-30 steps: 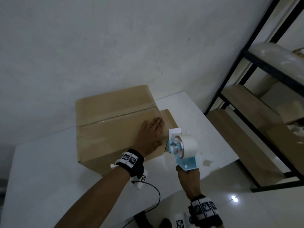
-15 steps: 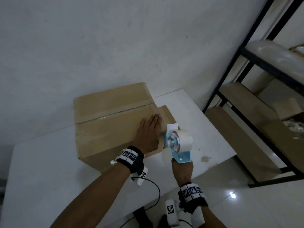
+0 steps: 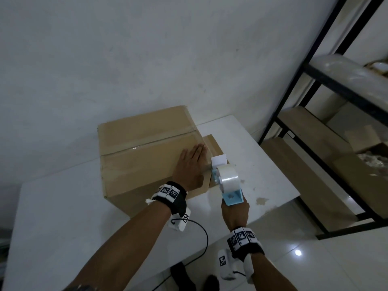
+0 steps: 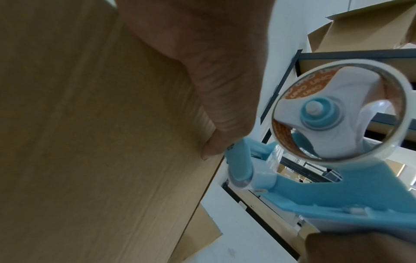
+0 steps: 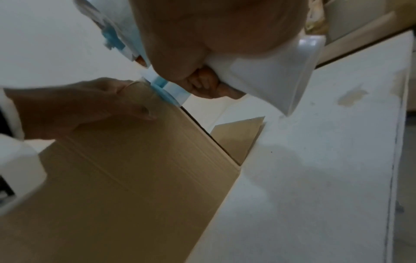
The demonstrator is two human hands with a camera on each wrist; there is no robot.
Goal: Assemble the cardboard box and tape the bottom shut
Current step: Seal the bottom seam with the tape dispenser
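A brown cardboard box (image 3: 142, 156) stands on the white table, with clear tape along its top seam. My left hand (image 3: 192, 164) lies flat on the box top near the right edge, fingers straight; its thumb (image 4: 216, 124) presses on the cardboard (image 4: 90, 142). My right hand (image 3: 234, 211) grips the handle of a blue tape dispenser (image 3: 227, 185). The dispenser's front end (image 4: 243, 169) sits at the box's right edge, beside my left thumb. A clear tape roll (image 4: 340, 110) is mounted on it. In the right wrist view my fingers (image 5: 202, 85) curl round the handle above the box (image 5: 135, 169).
A loose cardboard flap (image 3: 212, 141) sticks out onto the table (image 3: 63, 217) at the box's right side. A black metal rack (image 3: 315, 114) with flat cardboard stands to the right. A wall runs close behind the box. A black cable (image 3: 201, 227) hangs over the table's front edge.
My right hand has brought the tape dispenser a little leftward, up to the box's right edge. My left hand has stayed flat on the box top.
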